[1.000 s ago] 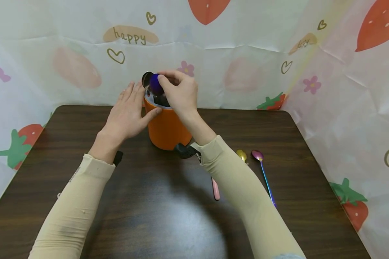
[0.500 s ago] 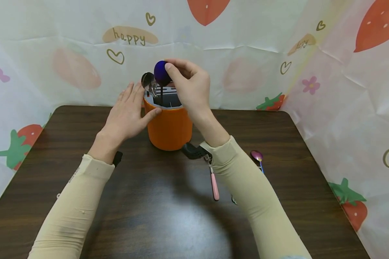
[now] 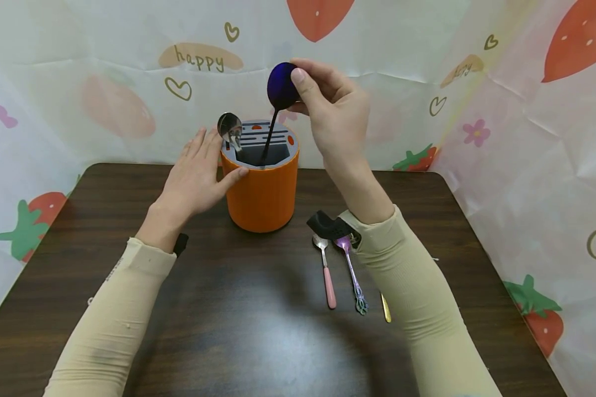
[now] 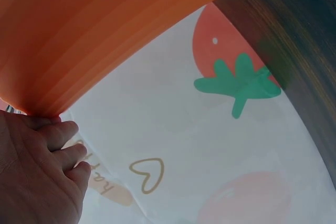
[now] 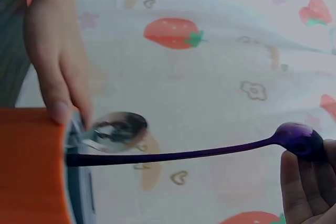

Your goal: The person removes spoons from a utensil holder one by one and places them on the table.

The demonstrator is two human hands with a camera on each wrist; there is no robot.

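My right hand (image 3: 339, 116) pinches a dark purple spoon (image 3: 281, 87) by its bowl, thumb in front. The long thin handle slants down, its lower end at the opening of an orange utensil holder (image 3: 261, 201) with a slotted grey top. My left hand (image 3: 193, 175) rests against the holder's left side, fingers straight and thumb at the front rim. A silver spoon (image 3: 229, 128) stands bowl up in the holder beside that hand. In the right wrist view, the purple spoon (image 5: 173, 156) stretches from the holder's mouth to my fingers.
On the dark wooden table (image 3: 218, 331) lie a pink-handled spoon (image 3: 329, 286) and a purple spoon with an ornate handle (image 3: 352, 275). A gold handle (image 3: 386, 309) shows beside my right sleeve, which hides the rest. A printed cloth (image 3: 129, 33) hangs behind the table.
My right hand has moved up and to the right, drawing the purple spoon up out of the holder so that its handle now shows. The left hand has stayed in place.
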